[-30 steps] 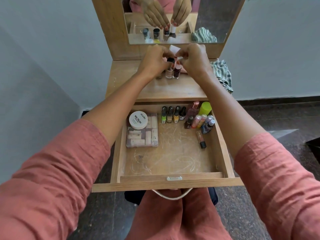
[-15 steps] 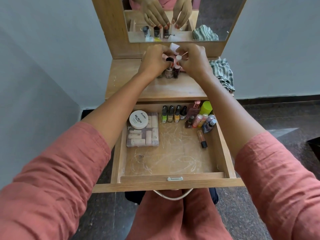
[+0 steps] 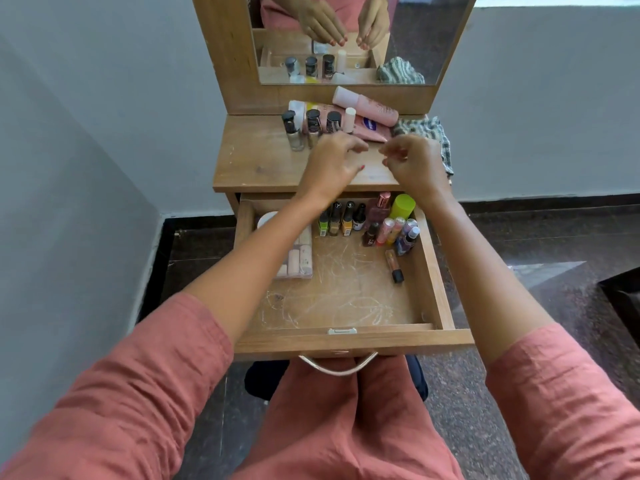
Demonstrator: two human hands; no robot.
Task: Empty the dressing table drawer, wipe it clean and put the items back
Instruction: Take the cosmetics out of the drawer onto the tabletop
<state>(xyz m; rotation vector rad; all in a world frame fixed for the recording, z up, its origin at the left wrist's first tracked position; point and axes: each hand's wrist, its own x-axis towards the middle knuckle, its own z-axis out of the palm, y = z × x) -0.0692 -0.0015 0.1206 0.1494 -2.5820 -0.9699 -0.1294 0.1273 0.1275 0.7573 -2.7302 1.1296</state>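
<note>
Wood tabletop, grey wall, dark floor; L grip, R grip loose, empty.

The wooden drawer hangs open below the left grip and right grip, with a row of small bottles upright along its back wall, a clear case of rolls at its left side and a lip gloss tube lying flat nearer its front. Just beyond the left grip, three dark-capped polish bottles stand upright on the table before pink tubes lying flat, while a striped cloth sits bunched just past the right grip.
</note>
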